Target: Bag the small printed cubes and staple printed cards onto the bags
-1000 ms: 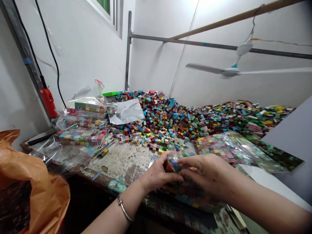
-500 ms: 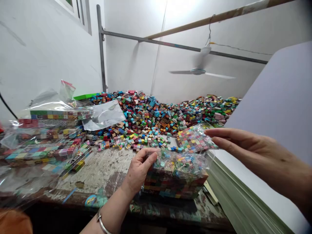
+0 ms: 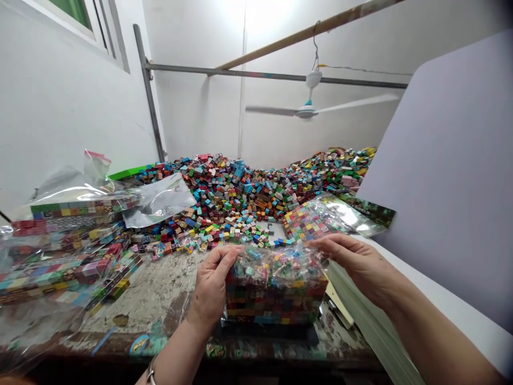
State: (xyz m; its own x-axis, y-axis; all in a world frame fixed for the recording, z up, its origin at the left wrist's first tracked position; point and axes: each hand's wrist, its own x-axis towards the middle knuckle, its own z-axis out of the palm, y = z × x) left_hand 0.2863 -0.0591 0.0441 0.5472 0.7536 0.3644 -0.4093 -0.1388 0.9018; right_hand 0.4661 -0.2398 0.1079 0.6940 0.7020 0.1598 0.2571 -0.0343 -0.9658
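In front of me on the bench stands a clear plastic bag (image 3: pixel 276 299) packed with a neat block of small colourful cubes. Small clear packets (image 3: pixel 286 264) with tiny colourful pieces lie on top of the block. My left hand (image 3: pixel 214 278) pinches the film at the bag's upper left edge, thumb against fingers. At the upper right edge, my right hand (image 3: pixel 348 259) has its thumb and fingertips closed on the film. Just behind the bag rests a flat packet of cubes (image 3: pixel 306 222) in shiny film.
A large heap of loose cubes (image 3: pixel 240 198) lines the wall. Bagged cube blocks (image 3: pixel 60 262) are stacked at left, with an empty-looking clear bag (image 3: pixel 160 200) beside them. White sheets (image 3: pixel 449 160) stand at right near clear film (image 3: pixel 360 315). A fan (image 3: pixel 306 111) hangs overhead.
My right hand has come down and left from the flat packet to the bag's upper right edge. My left hand keeps its pinch. The view has shifted right.
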